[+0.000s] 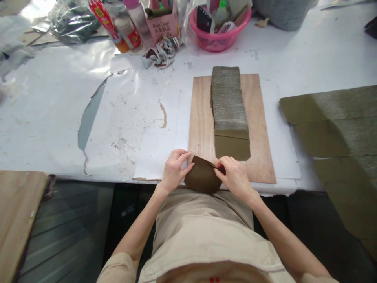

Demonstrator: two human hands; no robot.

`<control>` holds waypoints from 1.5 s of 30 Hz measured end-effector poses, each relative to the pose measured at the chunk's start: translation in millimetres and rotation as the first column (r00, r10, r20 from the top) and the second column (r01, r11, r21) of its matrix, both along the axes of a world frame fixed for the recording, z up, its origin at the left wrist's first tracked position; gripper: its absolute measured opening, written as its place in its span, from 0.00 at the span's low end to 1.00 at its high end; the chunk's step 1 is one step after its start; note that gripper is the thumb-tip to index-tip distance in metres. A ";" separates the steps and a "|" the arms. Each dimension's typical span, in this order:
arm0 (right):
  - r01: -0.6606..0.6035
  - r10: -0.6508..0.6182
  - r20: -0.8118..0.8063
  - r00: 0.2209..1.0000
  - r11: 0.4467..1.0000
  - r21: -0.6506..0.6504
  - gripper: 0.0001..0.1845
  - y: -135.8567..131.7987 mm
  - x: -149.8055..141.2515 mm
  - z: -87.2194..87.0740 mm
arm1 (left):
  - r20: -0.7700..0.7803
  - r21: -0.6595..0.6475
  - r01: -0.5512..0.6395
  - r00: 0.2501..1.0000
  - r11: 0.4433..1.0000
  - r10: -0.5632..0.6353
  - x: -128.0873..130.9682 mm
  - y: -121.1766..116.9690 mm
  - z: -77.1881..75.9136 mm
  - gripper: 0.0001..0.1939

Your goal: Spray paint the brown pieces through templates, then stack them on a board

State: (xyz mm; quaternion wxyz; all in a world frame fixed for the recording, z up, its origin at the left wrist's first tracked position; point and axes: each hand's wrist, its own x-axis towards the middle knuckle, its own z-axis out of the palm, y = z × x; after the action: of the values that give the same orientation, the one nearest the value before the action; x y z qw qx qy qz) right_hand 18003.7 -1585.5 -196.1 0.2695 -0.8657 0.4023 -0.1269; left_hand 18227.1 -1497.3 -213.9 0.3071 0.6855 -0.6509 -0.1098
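Note:
Between my two hands, at the table's front edge, is a dark olive fabric piece [203,176] with its lower part hanging toward my lap. My left hand [176,167] pinches its upper left corner between thumb and fingers. At the upper right edge, my right hand [232,173] pinches the same piece, where the edge looks folded over. Just beyond lies a long row of overlapping olive pieces [229,98], grey and fuzzy on most of its length, smooth olive at the near end. It rests on a wooden board [202,114].
More olive pieces [332,137] lie at the right, draping over the table edge. A pink basket [220,42] with odds and ends, a pink box [163,27], bottles [129,33] and crumpled paper [161,53] stand at the back. The white table covering [141,98] is torn. A wooden panel [20,208] juts in at left.

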 end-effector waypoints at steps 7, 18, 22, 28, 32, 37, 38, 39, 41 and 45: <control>0.094 -0.110 0.055 0.992 0.968 0.231 0.06 -0.2 2.0 0.2 | -0.028 0.013 -0.010 1.000 1.000 0.011 -0.5 -1.7 1.5 0.14; 0.105 -0.298 0.305 0.904 0.848 0.519 0.13 -5.6 -2.1 -11.0 | -0.205 0.046 -0.088 0.974 0.995 0.096 -4.8 -4.1 8.6 0.14; -0.034 -0.358 0.409 0.839 0.716 0.697 0.14 -9.5 -2.9 -7.2 | -0.511 0.100 -0.088 0.850 0.991 0.127 -11.4 -13.4 10.0 0.26; -0.104 -0.472 0.458 0.753 0.602 0.792 0.17 -9.6 -1.7 0.8 | -0.870 0.258 0.020 0.439 0.966 0.224 -21.4 -26.5 14.3 0.32; -0.064 -0.534 0.478 0.697 0.618 0.784 0.17 -8.7 -1.8 -5.3 | -0.903 0.304 -0.029 0.311 0.952 0.298 -25.1 -25.2 13.7 0.27; 0.055 -0.515 0.482 0.709 0.721 0.690 0.16 -8.7 -7.1 -14.6 | -0.890 0.317 -0.128 0.301 0.940 0.342 -21.9 -21.5 10.9 0.25; 0.093 -0.491 0.474 0.730 0.760 0.644 0.15 -9.3 -9.3 -15.0 | -0.883 0.315 -0.150 0.315 0.937 0.347 -18.1 -20.9 11.5 0.25; 0.141 -0.460 0.463 0.757 0.808 0.572 0.13 -10.3 -11.8 -14.9 | -0.874 0.308 -0.178 0.334 0.934 0.352 -12.6 -20.3 12.5 0.25; 0.235 -0.368 0.411 0.834 0.911 0.338 0.11 -13.2 -17.5 -13.4 | -0.852 0.283 -0.260 0.375 0.923 0.366 3.8 -18.9 14.5 0.25; 0.161 -0.140 0.168 0.976 0.980 -0.117 0.12 -19.9 -25.8 -10.3 | -0.802 0.185 -0.479 0.431 0.858 0.413 51.8 -13.7 12.9 0.27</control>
State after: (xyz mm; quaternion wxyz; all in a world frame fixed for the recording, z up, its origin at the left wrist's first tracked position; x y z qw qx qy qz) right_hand 17977.8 -1605.3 -206.4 0.2333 -0.8356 0.4348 -0.2416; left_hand 18278.9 -1511.1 -201.0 0.6143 0.6894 -0.2307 -0.3067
